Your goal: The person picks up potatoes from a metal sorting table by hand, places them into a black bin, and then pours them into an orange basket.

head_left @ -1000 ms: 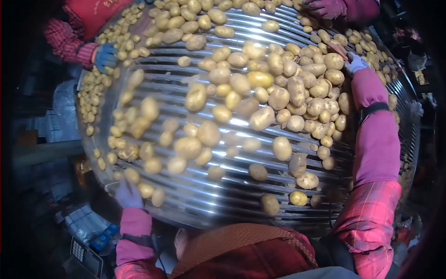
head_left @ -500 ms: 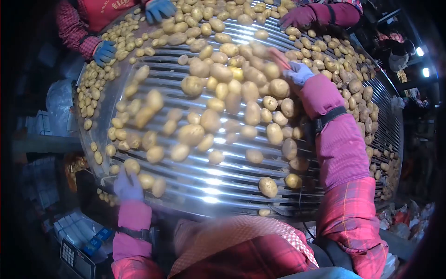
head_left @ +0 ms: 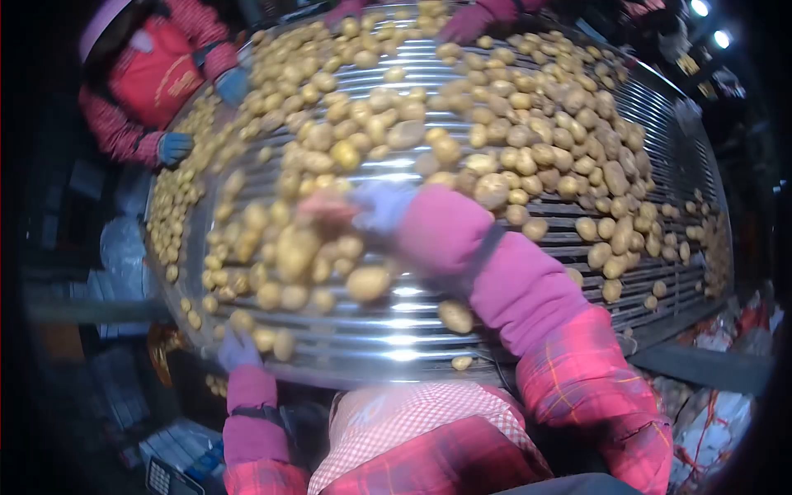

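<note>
Many potatoes [head_left: 369, 283] lie on a sorting table of metal bars [head_left: 412, 330]. My right hand [head_left: 359, 206], in a purple glove with reddish fingertips, reaches over the middle-left of the bars among potatoes. It is smeared by motion, and whether it grips one cannot be made out. At the near left edge of the table, my left hand [head_left: 238, 348], in a purple glove, is beside a few potatoes; its fingers are partly hidden against them and the rim.
Across the table at the upper left is a co-worker in a red apron [head_left: 157, 82] with blue gloves. Another person's dark pink glove [head_left: 464, 23] is at the top. A dense potato heap [head_left: 577, 132] covers the right side. A calculator-like keypad [head_left: 169, 478] sits at the lower left.
My right hand has swept left and nearer across the bars, and potatoes around it have shifted left. My left hand stays by the near left edge. The camera view has turned slightly.
</note>
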Action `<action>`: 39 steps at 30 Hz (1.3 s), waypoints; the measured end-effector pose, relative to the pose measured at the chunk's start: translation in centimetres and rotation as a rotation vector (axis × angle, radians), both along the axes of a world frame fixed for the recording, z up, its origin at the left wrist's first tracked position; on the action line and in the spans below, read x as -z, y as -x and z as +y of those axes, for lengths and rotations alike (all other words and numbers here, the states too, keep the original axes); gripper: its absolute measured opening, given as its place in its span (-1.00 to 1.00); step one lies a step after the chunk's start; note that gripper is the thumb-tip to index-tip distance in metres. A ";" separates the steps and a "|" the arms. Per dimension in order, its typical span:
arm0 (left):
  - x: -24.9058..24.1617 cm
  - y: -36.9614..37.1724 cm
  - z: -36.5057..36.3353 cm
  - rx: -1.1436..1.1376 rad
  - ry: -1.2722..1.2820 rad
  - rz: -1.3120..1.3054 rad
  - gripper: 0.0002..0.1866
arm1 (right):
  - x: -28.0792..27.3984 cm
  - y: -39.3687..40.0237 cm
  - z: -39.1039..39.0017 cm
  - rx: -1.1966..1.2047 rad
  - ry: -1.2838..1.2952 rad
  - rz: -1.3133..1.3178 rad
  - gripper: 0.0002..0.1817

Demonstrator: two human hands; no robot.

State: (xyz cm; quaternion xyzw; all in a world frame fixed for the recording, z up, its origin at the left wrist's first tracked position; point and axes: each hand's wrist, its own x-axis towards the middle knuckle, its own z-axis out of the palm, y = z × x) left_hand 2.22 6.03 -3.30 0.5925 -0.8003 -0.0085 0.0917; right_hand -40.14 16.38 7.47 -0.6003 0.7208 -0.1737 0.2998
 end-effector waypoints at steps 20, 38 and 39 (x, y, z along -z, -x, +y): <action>1.2 -1.8 -0.4 -0.073 -0.116 0.034 -0.55 | 2.4 41.3 23.7 0.848 -0.212 0.553 -0.48; -1.3 1.4 0.8 -0.066 -0.039 0.082 -0.58 | 6.8 12.8 8.1 0.398 -0.032 -0.108 -0.56; -1.3 1.7 0.8 -0.073 -0.025 0.068 -0.58 | 4.8 10.3 7.9 0.380 -0.010 -0.186 -0.58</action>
